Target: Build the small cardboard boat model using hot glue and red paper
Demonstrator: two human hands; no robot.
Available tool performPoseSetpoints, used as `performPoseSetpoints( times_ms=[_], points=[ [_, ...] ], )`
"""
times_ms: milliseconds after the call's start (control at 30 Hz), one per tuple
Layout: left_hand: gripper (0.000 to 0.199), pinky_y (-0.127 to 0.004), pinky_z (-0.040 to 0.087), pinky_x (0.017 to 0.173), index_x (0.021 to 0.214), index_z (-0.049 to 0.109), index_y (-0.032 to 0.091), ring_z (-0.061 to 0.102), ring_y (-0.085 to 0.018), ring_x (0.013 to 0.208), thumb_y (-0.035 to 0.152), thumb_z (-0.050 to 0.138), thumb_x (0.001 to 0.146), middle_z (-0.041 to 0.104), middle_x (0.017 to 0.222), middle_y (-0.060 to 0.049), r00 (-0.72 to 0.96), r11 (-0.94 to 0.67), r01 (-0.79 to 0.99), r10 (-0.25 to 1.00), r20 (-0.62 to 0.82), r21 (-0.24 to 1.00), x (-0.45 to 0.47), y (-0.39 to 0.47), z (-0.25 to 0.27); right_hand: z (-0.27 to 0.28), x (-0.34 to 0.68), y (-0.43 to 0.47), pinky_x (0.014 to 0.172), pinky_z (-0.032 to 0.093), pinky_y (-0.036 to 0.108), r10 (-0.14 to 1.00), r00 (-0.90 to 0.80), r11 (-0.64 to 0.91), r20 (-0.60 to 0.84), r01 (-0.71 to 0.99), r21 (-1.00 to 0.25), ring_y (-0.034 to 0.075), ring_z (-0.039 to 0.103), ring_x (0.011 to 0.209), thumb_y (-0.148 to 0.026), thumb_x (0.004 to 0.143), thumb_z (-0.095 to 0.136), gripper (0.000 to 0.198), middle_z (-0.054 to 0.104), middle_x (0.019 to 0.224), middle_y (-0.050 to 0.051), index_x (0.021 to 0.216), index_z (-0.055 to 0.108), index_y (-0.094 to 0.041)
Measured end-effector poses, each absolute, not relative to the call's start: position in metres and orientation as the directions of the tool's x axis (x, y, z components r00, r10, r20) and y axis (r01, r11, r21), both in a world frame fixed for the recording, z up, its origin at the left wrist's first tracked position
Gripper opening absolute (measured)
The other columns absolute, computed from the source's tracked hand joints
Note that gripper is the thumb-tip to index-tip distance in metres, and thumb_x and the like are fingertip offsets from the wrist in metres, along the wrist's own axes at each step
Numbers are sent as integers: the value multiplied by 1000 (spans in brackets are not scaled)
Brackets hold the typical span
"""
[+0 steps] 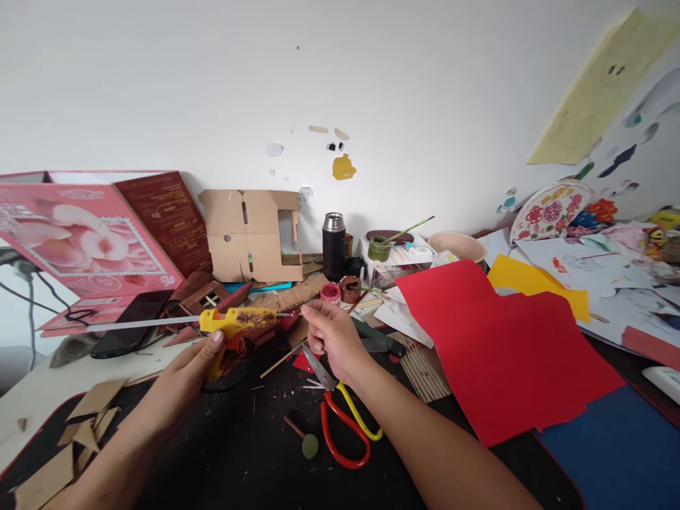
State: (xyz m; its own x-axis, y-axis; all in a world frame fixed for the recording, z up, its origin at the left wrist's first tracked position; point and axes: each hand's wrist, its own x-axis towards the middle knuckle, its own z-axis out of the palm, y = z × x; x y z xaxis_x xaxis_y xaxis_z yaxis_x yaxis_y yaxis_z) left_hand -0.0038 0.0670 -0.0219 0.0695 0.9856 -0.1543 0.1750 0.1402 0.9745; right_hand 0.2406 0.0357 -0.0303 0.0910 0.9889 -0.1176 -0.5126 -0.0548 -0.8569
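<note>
My left hand (195, 360) is wrapped round the handle of a yellow hot glue gun (241, 320) with dark smears on its body. A long whitish glue stick (143, 324) juts from its back end, and the nozzle points right. Just off the nozzle tip, my right hand (336, 338) is closed in a pinch; whatever its fingertips hold is too small to make out. Below that hand lie scissors (326, 382) with one red and one yellow handle. Closer to me, a small green disc (309, 445) lies with a thin brown stick on the black mat (228, 453).
Cardboard scraps (50, 476) lie at the left, near a black phone (132, 326). Behind stand a cut cardboard panel (255, 237), a black thermos (333, 248) and open paint jars (330, 292). Red paper (499, 347) covers much of the right side, over a blue sheet (616, 453).
</note>
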Motion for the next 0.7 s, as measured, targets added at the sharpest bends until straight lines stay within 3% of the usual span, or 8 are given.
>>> performPoseSetpoints(
  times_ms=[200,367,533,700],
  points=[
    [76,-45,62,107,85,85,19,78,-41,111,84,93,47,87,98,-14,76,139,145,986,-151,980,-4,67,-23,-31,241,36,41,21,23,990,86,-53,-113,-514,-856,7,36,40,-53,68,91,44,40,49,-14,85,65,-22],
    [74,-43,60,111,87,85,20,76,-41,118,80,97,44,87,104,-12,57,151,110,986,-158,982,-4,67,-24,-32,241,36,41,22,23,990,80,-57,-115,-520,-852,7,35,40,-53,68,91,44,39,49,-14,84,64,-22],
    [79,-48,55,118,87,85,20,76,-43,118,81,97,39,87,108,-14,57,183,108,980,-190,977,-2,66,-22,-32,240,36,41,22,22,990,78,-63,-120,-515,-855,7,36,39,-54,68,92,45,39,48,-14,83,65,-22],
    [76,-47,58,114,87,84,21,76,-43,121,82,95,43,87,112,-15,64,176,140,981,-186,974,-4,67,-25,-31,240,36,41,22,22,989,81,-66,-125,-513,-856,7,36,39,-53,67,91,44,40,48,-14,83,65,-22]
  ],
)
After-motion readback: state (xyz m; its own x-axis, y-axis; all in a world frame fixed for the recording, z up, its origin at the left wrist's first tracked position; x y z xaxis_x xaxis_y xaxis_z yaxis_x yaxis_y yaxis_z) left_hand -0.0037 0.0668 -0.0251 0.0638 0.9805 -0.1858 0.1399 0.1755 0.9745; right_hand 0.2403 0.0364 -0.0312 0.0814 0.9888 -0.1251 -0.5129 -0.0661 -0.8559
